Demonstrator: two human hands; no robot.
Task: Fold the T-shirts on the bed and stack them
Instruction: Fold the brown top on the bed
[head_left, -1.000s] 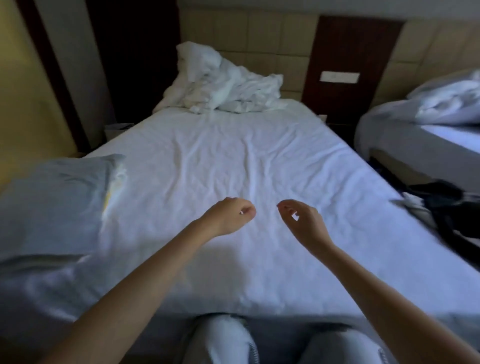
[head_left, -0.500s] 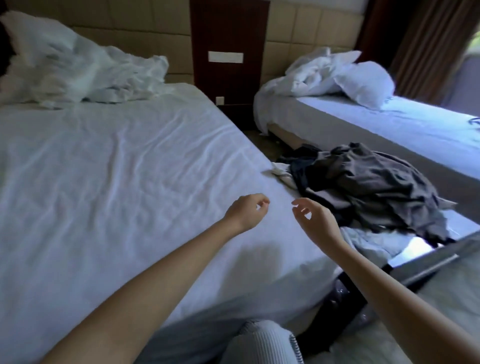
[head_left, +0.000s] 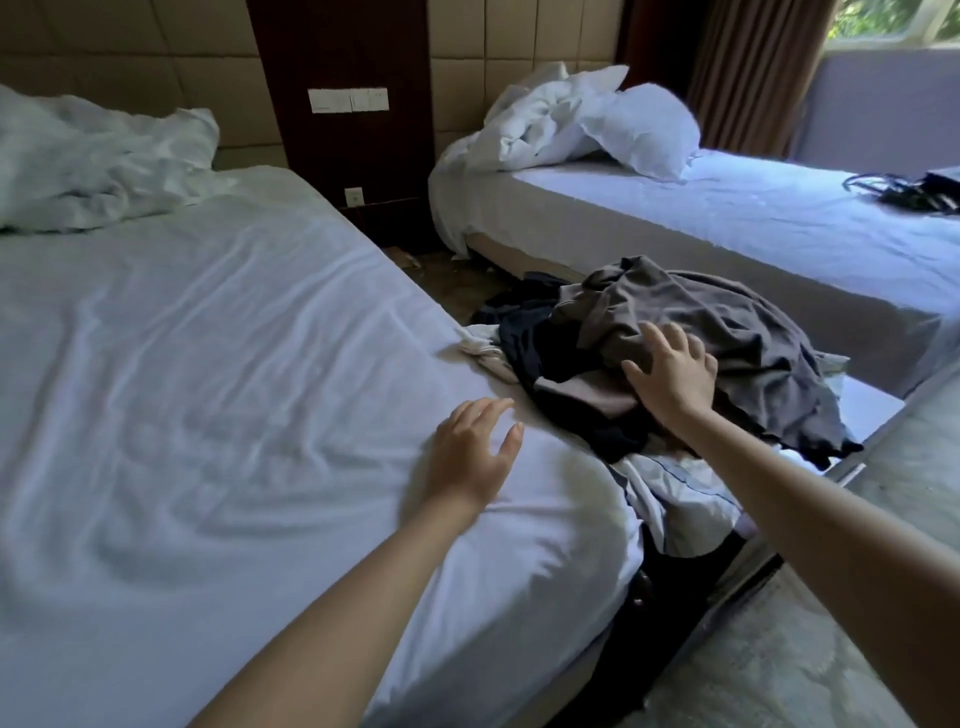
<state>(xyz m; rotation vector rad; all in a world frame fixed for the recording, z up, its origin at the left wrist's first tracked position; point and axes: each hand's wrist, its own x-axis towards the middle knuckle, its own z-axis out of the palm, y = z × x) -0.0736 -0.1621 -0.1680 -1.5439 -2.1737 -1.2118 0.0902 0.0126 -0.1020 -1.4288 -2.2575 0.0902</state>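
A crumpled heap of dark grey and navy T-shirts (head_left: 691, 332) lies at the bed (head_left: 208, 389) edge, right hand (head_left: 672, 376) spread flat on it, left hand (head_left: 475, 452) open above the sheet.

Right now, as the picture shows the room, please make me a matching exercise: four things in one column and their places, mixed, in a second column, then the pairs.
Things
1. right hand
2. left hand
3. pillow
4. crumpled duvet

Places
A. at the head of the far bed
B. on the dark grey garment, fingers spread
C. at the head of the near bed
D. over the near bed's white sheet, near its right edge

Pairs: 1-B, 2-D, 3-A, 4-C
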